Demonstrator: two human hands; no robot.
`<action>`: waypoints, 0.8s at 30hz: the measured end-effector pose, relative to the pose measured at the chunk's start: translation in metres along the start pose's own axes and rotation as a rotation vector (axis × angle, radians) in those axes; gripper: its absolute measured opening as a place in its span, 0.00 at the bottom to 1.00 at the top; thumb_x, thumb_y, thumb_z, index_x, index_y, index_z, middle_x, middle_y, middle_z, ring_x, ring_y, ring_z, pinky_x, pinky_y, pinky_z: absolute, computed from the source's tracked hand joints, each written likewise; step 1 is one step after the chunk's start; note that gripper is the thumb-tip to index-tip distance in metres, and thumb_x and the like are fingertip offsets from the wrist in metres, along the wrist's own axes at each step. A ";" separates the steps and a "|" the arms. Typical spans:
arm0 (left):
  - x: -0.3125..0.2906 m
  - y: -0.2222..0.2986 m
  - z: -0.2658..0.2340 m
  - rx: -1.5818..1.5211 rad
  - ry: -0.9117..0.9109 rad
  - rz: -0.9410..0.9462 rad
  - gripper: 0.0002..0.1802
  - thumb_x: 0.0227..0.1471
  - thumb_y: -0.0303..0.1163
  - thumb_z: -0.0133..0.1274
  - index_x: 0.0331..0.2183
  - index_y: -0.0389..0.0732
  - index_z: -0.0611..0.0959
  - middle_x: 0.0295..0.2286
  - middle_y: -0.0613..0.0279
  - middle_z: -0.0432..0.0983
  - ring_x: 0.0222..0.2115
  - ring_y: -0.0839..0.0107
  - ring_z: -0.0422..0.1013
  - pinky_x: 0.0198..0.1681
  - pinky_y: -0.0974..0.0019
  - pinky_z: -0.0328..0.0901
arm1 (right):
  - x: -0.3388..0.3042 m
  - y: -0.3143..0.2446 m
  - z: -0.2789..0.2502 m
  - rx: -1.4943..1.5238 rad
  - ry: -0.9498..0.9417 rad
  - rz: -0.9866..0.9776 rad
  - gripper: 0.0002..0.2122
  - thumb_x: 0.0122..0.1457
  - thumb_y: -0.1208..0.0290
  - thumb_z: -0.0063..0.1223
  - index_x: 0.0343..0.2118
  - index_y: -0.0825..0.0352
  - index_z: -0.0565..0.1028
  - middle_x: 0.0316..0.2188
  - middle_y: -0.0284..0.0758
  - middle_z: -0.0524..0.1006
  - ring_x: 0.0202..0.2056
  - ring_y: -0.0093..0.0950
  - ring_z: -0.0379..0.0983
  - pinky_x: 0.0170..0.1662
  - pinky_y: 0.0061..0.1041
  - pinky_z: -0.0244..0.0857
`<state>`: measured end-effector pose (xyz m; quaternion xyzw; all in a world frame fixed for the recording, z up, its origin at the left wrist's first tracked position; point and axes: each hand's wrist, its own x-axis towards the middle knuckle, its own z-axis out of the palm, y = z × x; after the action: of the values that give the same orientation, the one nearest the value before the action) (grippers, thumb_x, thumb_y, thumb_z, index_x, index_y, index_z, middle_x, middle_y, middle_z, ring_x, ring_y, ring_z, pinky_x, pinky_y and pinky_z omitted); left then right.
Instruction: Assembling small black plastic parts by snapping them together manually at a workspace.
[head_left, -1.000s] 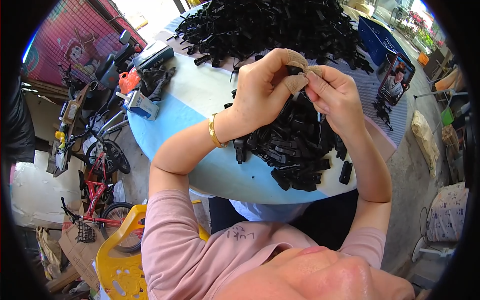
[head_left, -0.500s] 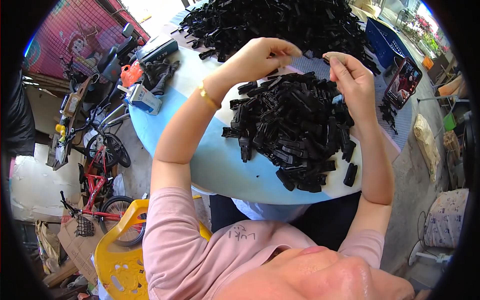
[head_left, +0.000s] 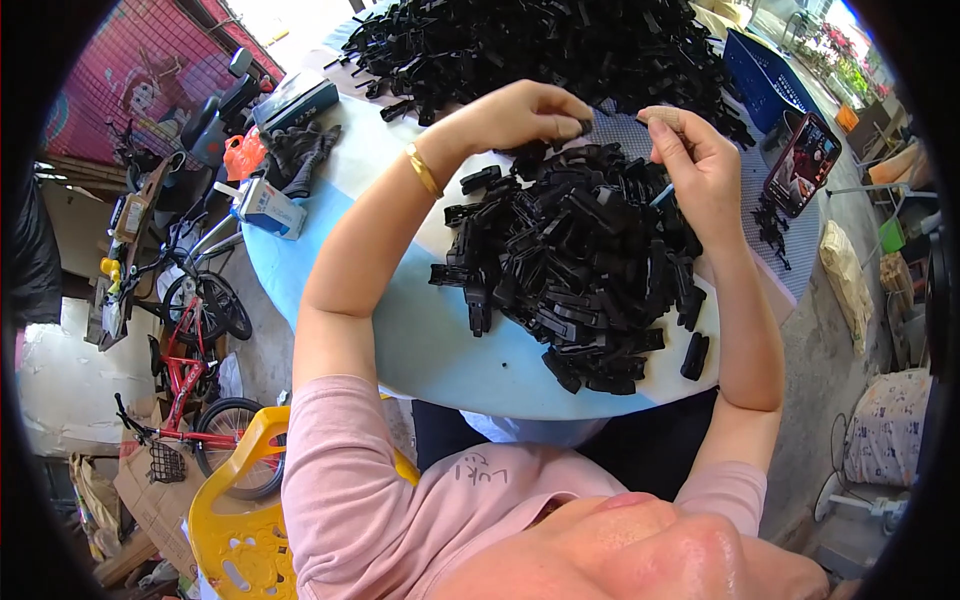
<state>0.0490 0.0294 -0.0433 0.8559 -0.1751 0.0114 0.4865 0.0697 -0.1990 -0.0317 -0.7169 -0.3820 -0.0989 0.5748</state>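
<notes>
A loose heap of black plastic parts [head_left: 570, 265] lies on the round table in front of me. Over its far edge, my left hand [head_left: 530, 112], with a gold bangle at the wrist, pinches a small black plastic part [head_left: 585, 127] between thumb and fingertips. My right hand [head_left: 700, 165] is closed above the heap's right side, thumb against a forefinger that has a beige wrap. A thin light-blue tool [head_left: 663, 194] pokes out from under this palm; most of it is hidden. Whether the right fingertips also pinch something is too small to tell.
A larger mound of black parts [head_left: 540, 50] covers the table's far side. At the right stand a blue basket [head_left: 765, 85] and a propped phone [head_left: 803, 165]. A carton [head_left: 268, 208], dark gloves [head_left: 300, 155] and a box [head_left: 297, 103] sit at the left.
My left hand's fingers have closed and now hold a small black part. My right hand stays nearly in place, with the light-blue tool showing at a different angle.
</notes>
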 end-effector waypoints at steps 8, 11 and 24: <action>-0.011 0.033 0.009 -0.628 0.144 -0.141 0.17 0.51 0.35 0.50 0.39 0.34 0.72 0.32 0.60 0.72 0.30 0.77 0.70 0.34 0.76 0.68 | -0.006 -0.008 0.004 -0.051 -0.017 -0.138 0.09 0.47 0.78 0.56 0.34 0.70 0.75 0.19 0.24 0.70 0.19 0.09 0.58 0.22 0.09 0.52; -0.017 0.052 0.021 -0.587 0.157 -0.129 0.17 0.50 0.34 0.51 0.39 0.33 0.71 0.31 0.60 0.73 0.29 0.77 0.70 0.32 0.76 0.68 | -0.009 -0.015 0.008 -0.148 -0.049 -0.317 0.10 0.44 0.80 0.58 0.32 0.70 0.75 0.20 0.23 0.70 0.18 0.09 0.56 0.20 0.09 0.51; -0.032 0.080 0.043 -0.355 0.428 0.128 0.20 0.43 0.25 0.54 0.40 0.31 0.68 0.24 0.64 0.70 0.27 0.79 0.70 0.28 0.79 0.65 | -0.013 -0.028 0.002 0.312 0.071 -0.053 0.05 0.48 0.80 0.55 0.29 0.69 0.75 0.23 0.26 0.73 0.25 0.10 0.66 0.29 0.08 0.60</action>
<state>-0.0124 -0.0343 -0.0061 0.7226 -0.1212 0.1916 0.6530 0.0412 -0.2013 -0.0191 -0.6044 -0.3912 -0.0787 0.6896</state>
